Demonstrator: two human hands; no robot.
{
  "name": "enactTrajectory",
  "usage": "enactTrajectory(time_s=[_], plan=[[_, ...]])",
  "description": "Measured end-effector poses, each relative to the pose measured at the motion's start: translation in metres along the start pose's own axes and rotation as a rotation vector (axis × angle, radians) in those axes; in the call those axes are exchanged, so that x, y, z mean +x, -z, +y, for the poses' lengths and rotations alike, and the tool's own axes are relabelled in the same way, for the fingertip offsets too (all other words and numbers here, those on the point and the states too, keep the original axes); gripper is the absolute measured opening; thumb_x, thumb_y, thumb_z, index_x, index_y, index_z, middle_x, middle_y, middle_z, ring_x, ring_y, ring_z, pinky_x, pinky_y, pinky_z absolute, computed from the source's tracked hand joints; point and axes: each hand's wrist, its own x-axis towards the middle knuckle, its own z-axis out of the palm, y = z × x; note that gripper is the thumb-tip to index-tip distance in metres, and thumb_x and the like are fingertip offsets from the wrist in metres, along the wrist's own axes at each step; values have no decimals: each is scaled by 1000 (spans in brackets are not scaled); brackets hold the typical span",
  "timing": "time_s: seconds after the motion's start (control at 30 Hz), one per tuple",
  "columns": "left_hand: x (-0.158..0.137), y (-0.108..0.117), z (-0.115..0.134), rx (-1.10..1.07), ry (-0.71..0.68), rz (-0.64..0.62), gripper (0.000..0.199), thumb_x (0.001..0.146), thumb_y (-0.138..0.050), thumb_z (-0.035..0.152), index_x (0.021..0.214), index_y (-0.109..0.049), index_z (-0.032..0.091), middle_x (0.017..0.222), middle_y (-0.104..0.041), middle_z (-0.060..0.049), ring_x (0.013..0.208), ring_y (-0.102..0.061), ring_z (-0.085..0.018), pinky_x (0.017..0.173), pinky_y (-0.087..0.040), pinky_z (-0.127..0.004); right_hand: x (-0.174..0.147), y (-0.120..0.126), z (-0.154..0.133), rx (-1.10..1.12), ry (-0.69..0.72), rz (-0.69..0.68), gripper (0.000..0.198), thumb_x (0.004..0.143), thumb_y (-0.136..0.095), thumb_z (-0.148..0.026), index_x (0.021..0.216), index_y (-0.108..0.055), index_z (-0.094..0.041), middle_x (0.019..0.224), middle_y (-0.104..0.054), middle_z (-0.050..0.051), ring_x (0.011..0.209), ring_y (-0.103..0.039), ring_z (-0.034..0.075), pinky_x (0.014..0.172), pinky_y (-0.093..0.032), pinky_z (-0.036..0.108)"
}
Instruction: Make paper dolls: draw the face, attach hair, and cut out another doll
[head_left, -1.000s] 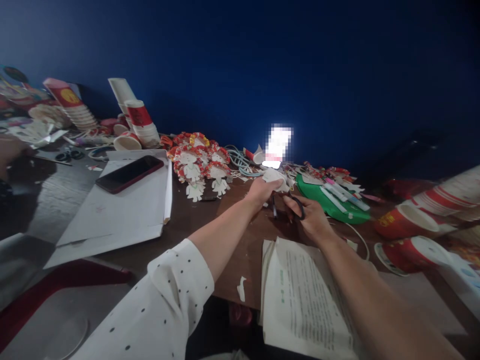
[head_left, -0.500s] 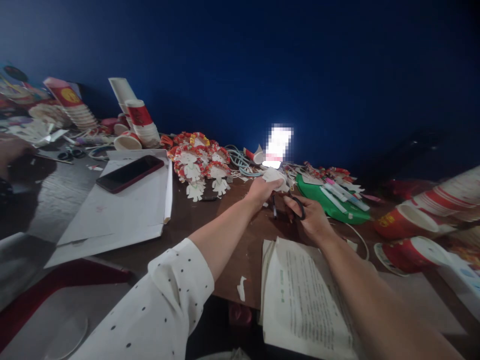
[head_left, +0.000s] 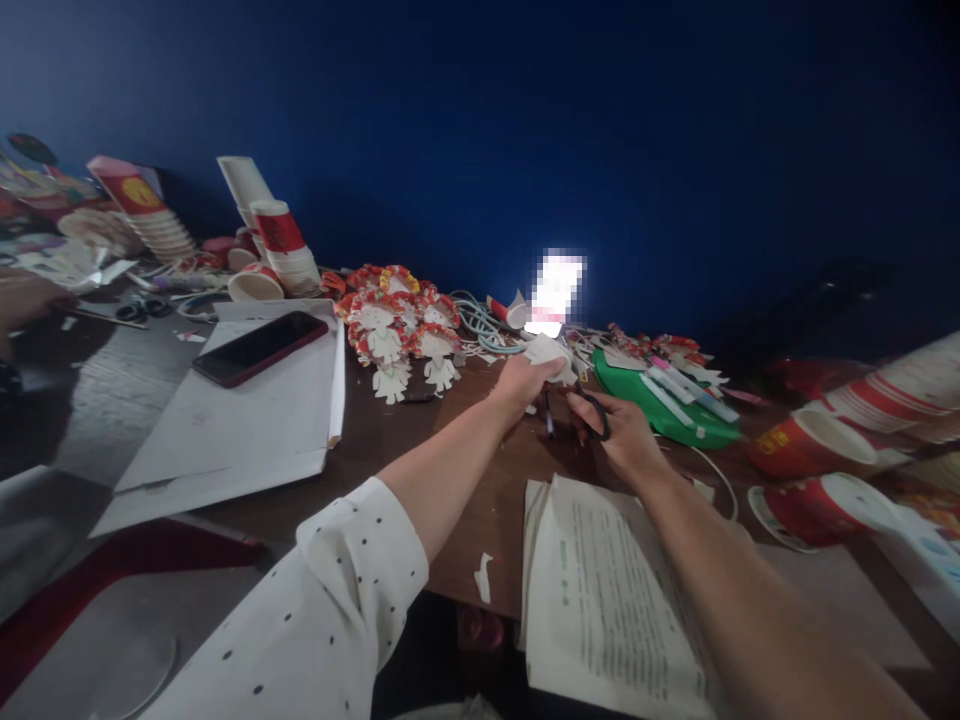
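Observation:
My left hand (head_left: 527, 382) is closed on a small piece of white paper (head_left: 546, 350), held up over the brown table (head_left: 465, 500). Close by on the right, my right hand (head_left: 619, 428) grips dark-handled scissors (head_left: 598, 415), whose blades point toward the paper. Whether the blades touch the paper I cannot tell. Below the paper a pen (head_left: 549, 415) lies on the table. Left of my hands sits a cluster of red-rimmed paper crafts (head_left: 405, 325) with white cut-out figures. Behind the paper a bright, blurred screen (head_left: 555, 290) stands upright.
An open booklet (head_left: 607, 600) lies in front. A dark phone (head_left: 261, 348) rests on white sheets (head_left: 225, 430) at left. Paper cups (head_left: 289, 250) stand behind; more cups (head_left: 817, 440) are at right. Pens lie on a green pouch (head_left: 705, 425). Another person's hand (head_left: 30, 298) is far left.
My two hands, the paper and the scissors hold almost the same place. At far left, the other person's hand has shifted slightly.

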Motion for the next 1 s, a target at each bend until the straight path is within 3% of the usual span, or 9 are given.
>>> enactTrajectory(time_s=[0.63, 0.9, 1.0], plan=[[-3, -1, 4, 46, -39, 25, 23, 70, -76, 31, 84, -70, 13, 80, -72, -6, 70, -66, -17, 76, -53, -31, -1, 1, -5, -5, -10, -8, 43, 76, -70, -59, 63, -65, -17, 55, -53, -2, 49, -44, 10, 48, -33, 25], [-2, -1, 3, 108, -42, 17, 23, 73, -73, 32, 86, -69, 12, 79, -72, -6, 70, -66, -17, 73, -53, -29, -4, -3, -6, 57, -69, -19, 41, 75, -71, -57, 79, -70, -16, 59, -54, -2, 51, -46, 11, 46, -36, 24], [-2, -1, 1, 110, -41, 3, 22, 74, -73, 31, 85, -69, 12, 79, -72, -7, 69, -65, -16, 73, -52, -29, -5, -3, -6, 85, -74, -36, 40, 76, -70, -58, 75, -68, -17, 58, -54, -2, 50, -47, 11, 45, -37, 24]])
